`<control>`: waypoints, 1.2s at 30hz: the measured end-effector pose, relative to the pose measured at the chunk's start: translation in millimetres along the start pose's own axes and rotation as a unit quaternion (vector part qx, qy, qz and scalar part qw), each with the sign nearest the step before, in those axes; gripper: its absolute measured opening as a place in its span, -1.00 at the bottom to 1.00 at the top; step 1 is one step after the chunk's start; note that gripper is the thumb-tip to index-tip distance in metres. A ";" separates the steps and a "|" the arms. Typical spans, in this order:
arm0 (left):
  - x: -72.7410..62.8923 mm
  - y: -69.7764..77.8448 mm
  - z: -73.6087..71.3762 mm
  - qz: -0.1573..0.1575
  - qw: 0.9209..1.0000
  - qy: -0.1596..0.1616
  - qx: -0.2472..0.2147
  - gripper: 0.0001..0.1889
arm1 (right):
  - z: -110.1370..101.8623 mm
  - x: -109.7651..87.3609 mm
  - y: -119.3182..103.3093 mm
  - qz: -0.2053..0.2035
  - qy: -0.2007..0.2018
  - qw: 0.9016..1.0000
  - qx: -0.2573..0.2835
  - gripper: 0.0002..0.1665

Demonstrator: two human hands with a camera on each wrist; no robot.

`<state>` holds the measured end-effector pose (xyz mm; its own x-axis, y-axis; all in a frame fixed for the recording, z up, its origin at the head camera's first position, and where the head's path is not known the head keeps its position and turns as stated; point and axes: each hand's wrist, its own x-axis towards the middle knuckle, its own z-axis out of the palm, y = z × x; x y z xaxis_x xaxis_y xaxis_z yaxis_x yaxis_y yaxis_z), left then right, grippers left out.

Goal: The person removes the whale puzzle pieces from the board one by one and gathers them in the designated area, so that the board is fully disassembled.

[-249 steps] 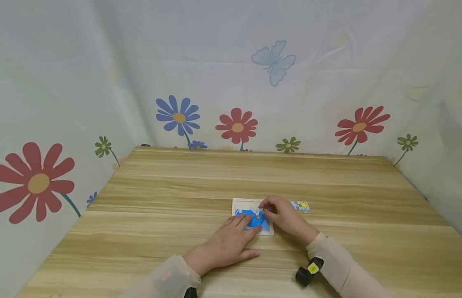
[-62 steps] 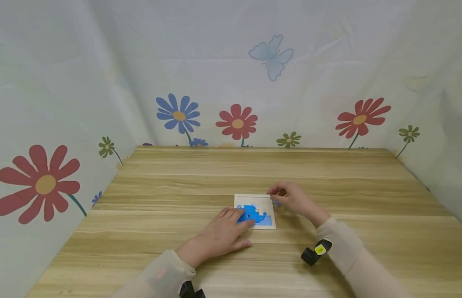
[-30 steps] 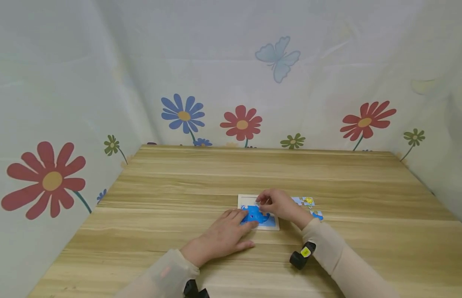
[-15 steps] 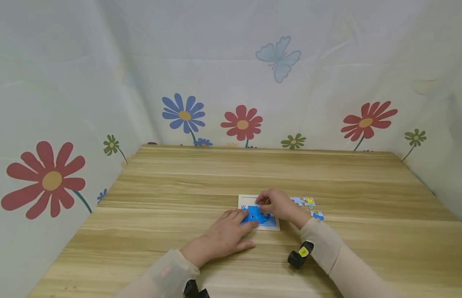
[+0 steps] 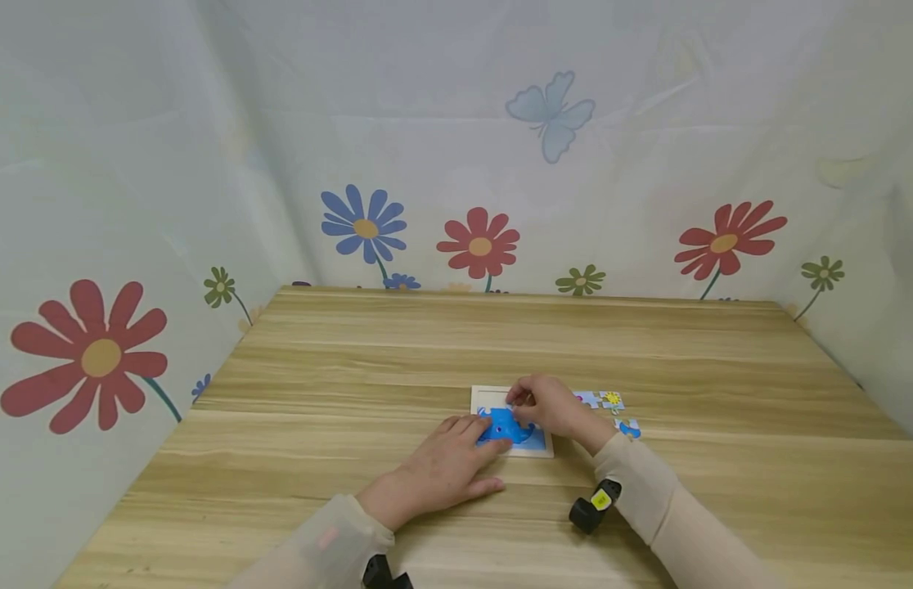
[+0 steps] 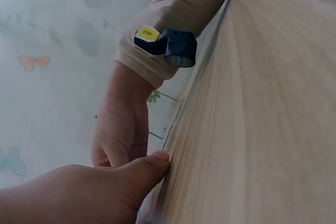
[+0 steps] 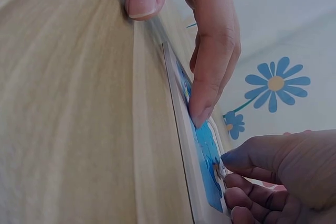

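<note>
A jigsaw puzzle [image 5: 505, 424] with a blue elephant lies in a shallow pale wooden tray [image 5: 489, 389]. My left hand [image 5: 443, 468] rests on the tray's left side, fingers spread over the picture, thumb apart on the near side; the right wrist view shows those fingers [image 7: 212, 45] straight against the blue surface. Over the tray's upper right part, my right hand [image 5: 558, 406] pinches a small puzzle piece between thumb and fingertips, mostly hidden by the fingers. The same thumb and curled fingers [image 7: 257, 153] show right at the tray in the right wrist view.
Several loose puzzle pieces lie right of the tray, among them one with a yellow flower [image 5: 613, 398] and a blue one [image 5: 629, 429]. The wood-grain table [image 5: 339, 352] ends at a flower-printed curtain [image 5: 412, 131]. Black wrist cameras [image 5: 593, 506] sit at both cuffs.
About two seconds ago my right hand was at the pieces right of the tray; it has since moved left over the tray. During the last second both hands have stayed nearly still.
</note>
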<state>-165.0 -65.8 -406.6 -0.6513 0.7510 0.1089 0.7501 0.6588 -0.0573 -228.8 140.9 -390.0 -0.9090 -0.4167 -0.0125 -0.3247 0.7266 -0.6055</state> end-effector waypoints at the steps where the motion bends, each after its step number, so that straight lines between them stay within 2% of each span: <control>1: -0.1 0.2 0.0 0.000 1.000 0.000 0.000 -0.44 | 0.3 -0.1 0.3 -0.002 0.001 1.000 0.000 -0.87; 22: -0.5 1.3 -0.7 -0.001 1.000 -0.002 -0.002 -0.44 | -1.3 -2.5 2.0 -0.001 -0.002 0.999 0.032 -0.86; 27: -0.5 1.7 -0.8 -0.002 1.000 -0.001 0.000 -0.44 | -1.7 -3.6 1.8 0.001 0.007 0.999 0.052 -0.87; 36: -0.1 2.2 -0.6 -0.002 1.000 -0.001 -0.002 -0.44 | -5.1 -7.5 0.3 -0.020 0.024 0.997 0.073 -0.88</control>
<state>-163.2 -64.4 -406.1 -0.6545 0.7485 0.1064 0.7481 0.6615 -0.0526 -223.4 147.1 -386.0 -0.9083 -0.4152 0.0501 -0.3235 0.6215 -0.7135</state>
